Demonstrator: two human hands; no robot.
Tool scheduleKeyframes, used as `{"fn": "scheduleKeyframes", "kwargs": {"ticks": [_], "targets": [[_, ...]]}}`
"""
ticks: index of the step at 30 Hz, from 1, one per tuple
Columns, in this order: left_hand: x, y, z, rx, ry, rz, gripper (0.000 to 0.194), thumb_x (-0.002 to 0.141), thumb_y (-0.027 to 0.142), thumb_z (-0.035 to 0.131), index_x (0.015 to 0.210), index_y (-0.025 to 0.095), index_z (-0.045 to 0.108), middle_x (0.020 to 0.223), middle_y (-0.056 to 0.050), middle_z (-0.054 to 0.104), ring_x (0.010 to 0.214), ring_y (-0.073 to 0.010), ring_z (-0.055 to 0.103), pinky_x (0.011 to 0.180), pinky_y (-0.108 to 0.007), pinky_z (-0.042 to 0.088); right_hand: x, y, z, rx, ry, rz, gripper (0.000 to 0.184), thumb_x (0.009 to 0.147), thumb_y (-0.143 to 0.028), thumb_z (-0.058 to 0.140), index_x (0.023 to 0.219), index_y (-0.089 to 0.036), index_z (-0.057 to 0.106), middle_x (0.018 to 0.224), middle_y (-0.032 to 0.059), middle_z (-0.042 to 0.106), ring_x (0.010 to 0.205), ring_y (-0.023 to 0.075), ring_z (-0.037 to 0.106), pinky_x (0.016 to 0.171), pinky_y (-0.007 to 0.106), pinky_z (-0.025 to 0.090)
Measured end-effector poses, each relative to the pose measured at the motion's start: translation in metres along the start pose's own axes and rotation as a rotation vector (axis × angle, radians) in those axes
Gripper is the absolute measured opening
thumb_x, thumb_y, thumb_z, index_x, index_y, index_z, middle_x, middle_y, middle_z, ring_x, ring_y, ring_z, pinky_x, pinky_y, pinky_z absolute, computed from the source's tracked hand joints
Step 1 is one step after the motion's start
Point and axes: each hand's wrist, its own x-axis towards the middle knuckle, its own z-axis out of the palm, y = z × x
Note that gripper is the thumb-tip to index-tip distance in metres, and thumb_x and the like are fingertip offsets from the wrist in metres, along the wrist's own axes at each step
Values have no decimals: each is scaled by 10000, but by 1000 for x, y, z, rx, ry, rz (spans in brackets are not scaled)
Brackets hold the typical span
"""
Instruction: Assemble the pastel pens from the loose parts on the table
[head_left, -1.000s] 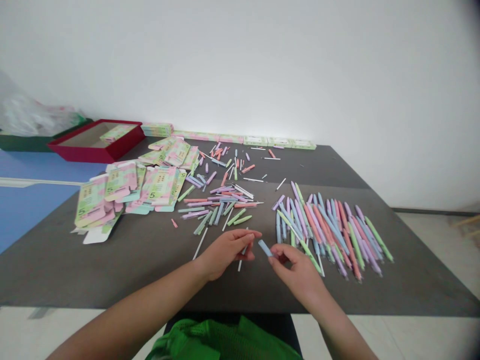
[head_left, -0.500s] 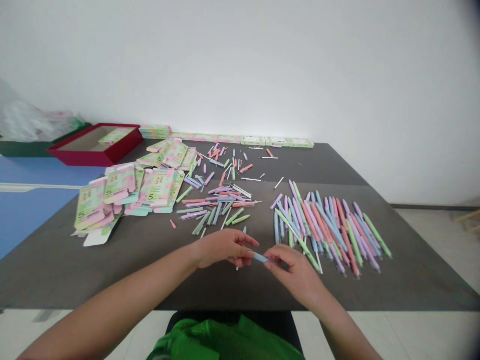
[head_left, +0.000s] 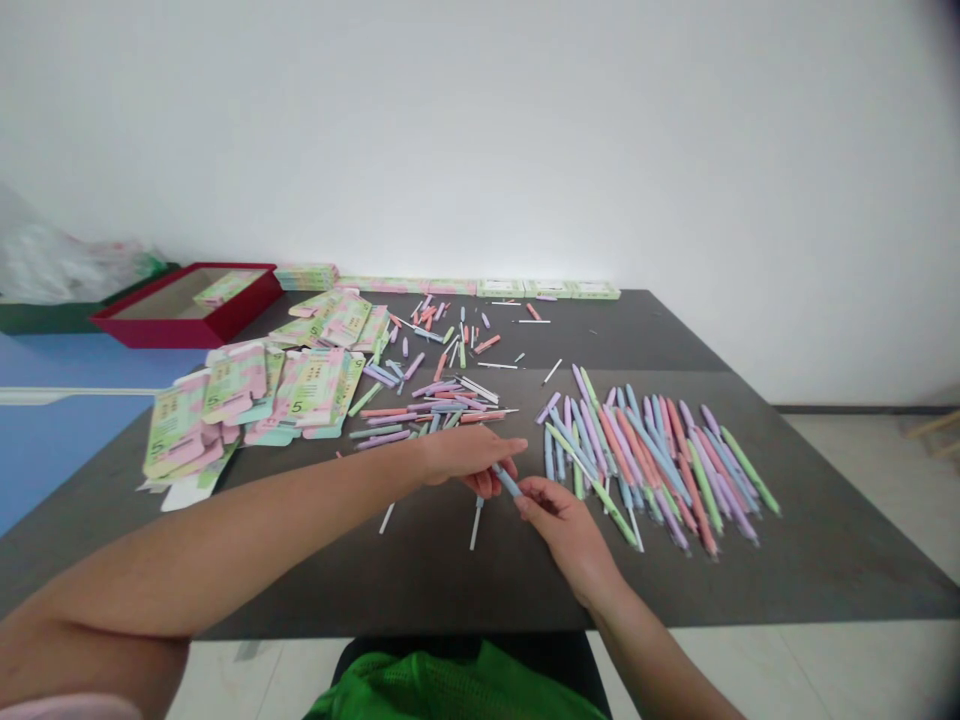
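A light-blue pen barrel (head_left: 508, 481) is held between my two hands above the near middle of the table. My right hand (head_left: 562, 525) pinches its lower end between thumb and fingers. At the upper end, my left hand (head_left: 469, 458) has curled fingers against the barrel, while one finger points straight out to the right. Below the left hand lies a white refill (head_left: 474, 528) with a blue piece at its top. A second white refill (head_left: 387, 517) rests further left. Beyond the left hand spreads a pile of pastel pen parts (head_left: 442, 400), partly hidden by that hand.
Many pastel pens (head_left: 660, 450) lie side by side on the right. Flattened printed boxes (head_left: 300, 395) are heaped on the left, near a red tray (head_left: 172, 330) and a plastic bag (head_left: 67, 265). A row of small boxes (head_left: 499, 288) lines the wall.
Both hands have moved slightly up and left, and the blue barrel is now tilted more steeply. The left forearm has swung upward, uncovering the refills below and covering some green parts.
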Motion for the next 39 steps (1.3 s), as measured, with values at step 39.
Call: {"fn": "scheduleKeyframes", "kwargs": {"ticks": [39], "targets": [[-7, -59, 13, -627, 312, 104, 258, 751, 391, 599, 744, 139, 545, 668, -2, 596, 521, -64, 562, 560, -187, 460, -45, 8, -8, -241, 178, 10, 172, 776, -320, 573, 830, -177, 653, 707, 21, 614, 654, 160, 561, 622, 245, 437]]}}
